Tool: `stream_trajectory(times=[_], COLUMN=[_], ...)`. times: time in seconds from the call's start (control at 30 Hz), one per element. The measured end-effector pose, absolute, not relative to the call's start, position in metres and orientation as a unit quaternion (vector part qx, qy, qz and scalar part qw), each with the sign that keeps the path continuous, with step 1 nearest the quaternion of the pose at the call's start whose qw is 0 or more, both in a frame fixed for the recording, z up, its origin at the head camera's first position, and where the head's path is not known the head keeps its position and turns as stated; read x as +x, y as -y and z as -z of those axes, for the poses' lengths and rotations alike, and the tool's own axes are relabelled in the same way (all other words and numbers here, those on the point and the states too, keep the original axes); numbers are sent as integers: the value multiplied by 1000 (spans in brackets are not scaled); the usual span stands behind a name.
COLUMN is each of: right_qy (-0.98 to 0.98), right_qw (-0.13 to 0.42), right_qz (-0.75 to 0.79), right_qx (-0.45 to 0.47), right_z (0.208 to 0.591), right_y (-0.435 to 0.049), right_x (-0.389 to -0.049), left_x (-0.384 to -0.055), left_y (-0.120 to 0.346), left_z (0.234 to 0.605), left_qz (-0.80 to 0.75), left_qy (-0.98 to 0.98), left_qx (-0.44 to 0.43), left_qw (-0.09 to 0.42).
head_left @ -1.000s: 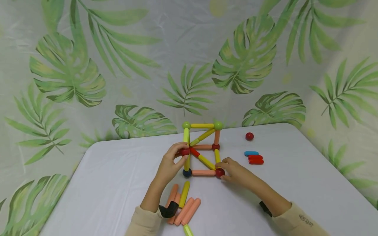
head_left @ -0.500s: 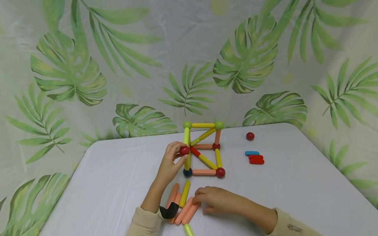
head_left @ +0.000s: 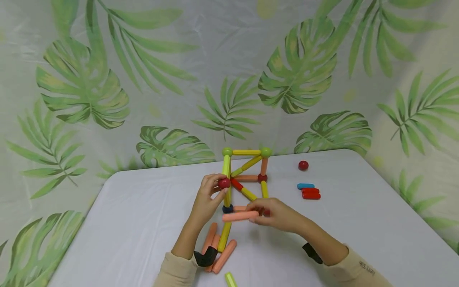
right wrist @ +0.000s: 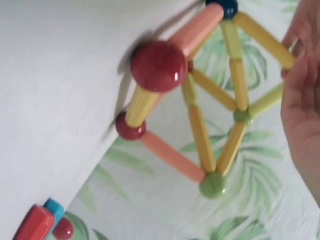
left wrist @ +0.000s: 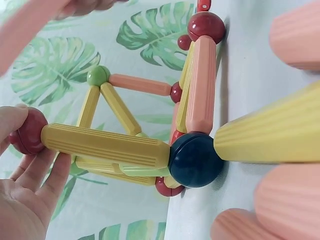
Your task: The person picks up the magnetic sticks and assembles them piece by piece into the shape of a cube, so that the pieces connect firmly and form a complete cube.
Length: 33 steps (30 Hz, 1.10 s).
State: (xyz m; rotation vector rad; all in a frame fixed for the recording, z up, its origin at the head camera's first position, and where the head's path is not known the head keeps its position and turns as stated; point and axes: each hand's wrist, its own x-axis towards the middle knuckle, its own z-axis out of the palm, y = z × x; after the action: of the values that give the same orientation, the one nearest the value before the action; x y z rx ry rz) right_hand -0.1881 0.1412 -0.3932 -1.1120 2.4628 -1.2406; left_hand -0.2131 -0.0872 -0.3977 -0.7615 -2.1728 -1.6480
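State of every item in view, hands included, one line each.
Left hand, pinching a glossy red ball
Right hand, gripping a ridged salmon stick
Glossy red ball, against a ridged yellow stick's end
Ridged salmon stick, lifted off white table
Ball-and-stick frame, standing, assembled
Other salmon sticks, lying loose
Loose yellow stick, lying
Lime-green ridged stick, lying, partly out of view
Short blue stick, lying
Two short red sticks, lying
Far red ball, loose

Pink stick (head_left: 236, 216) now aloft, apparently between right fingers (head_left: 257, 203)
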Motion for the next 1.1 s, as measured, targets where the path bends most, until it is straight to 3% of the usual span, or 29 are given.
stream_trajectory(times=[0.13, 0.23, 0.53, 0.83, 1.1], right_qy=[-838, -846, -841, -838, -838], right_qw=[-13, -37, -64, -56, -40], right_qz=[450, 461, 457, 476, 476], right_qx=[-308, -265, -283, -262, -264], right_z=[388, 385, 384, 384, 354], right_y=[-149, -153, -151, -153, -151], right_x=[-202, -209, -221, -225, -208], left_x=[-221, -222, -220, -219, -228], left_y=[90, 90, 89, 81, 73], left_z=[410, 412, 410, 398, 402], left_qz=[574, 572, 560, 504, 453], left_qy=[760, 760, 767, 800, 822], left_qx=[-265, -269, -268, -277, -302], left_qw=[151, 153, 163, 169, 164])
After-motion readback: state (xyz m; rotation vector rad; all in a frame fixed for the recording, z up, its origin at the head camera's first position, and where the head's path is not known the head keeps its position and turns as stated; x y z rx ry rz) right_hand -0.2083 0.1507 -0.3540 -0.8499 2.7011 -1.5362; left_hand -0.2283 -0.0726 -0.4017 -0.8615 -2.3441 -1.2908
